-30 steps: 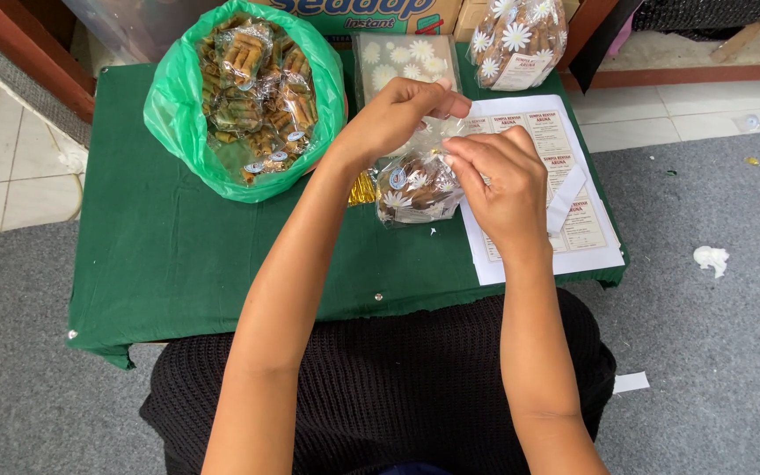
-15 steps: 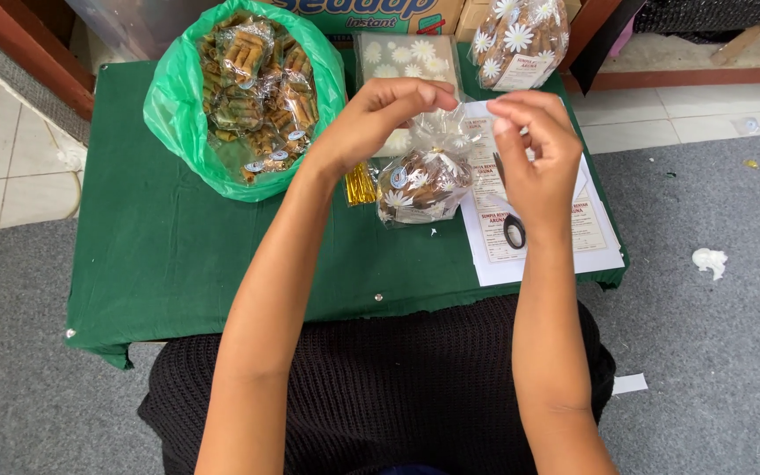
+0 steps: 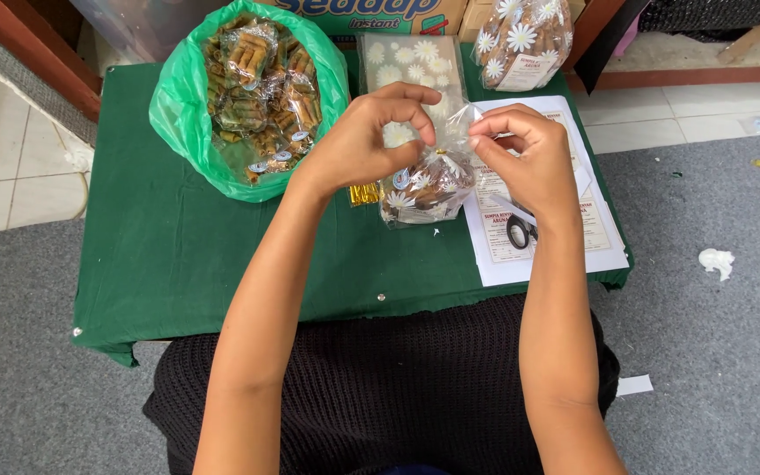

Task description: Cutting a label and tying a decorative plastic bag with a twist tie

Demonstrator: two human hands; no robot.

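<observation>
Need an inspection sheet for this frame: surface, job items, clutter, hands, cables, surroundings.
Surface: low table under a green cloth.
Job's things: clear daisy-print snack bag, its neck gathered between both hands.
Clutter: green plastic bag of packed snacks, gold twist ties, flat daisy-print bags, filled bag at the back, paper sheets, scissors.
Grippers: left hand and right hand pinch the bag's neck.
Cables: nothing seen.
Surroundings: grey carpet, tile floor, crumpled white scrap.
</observation>
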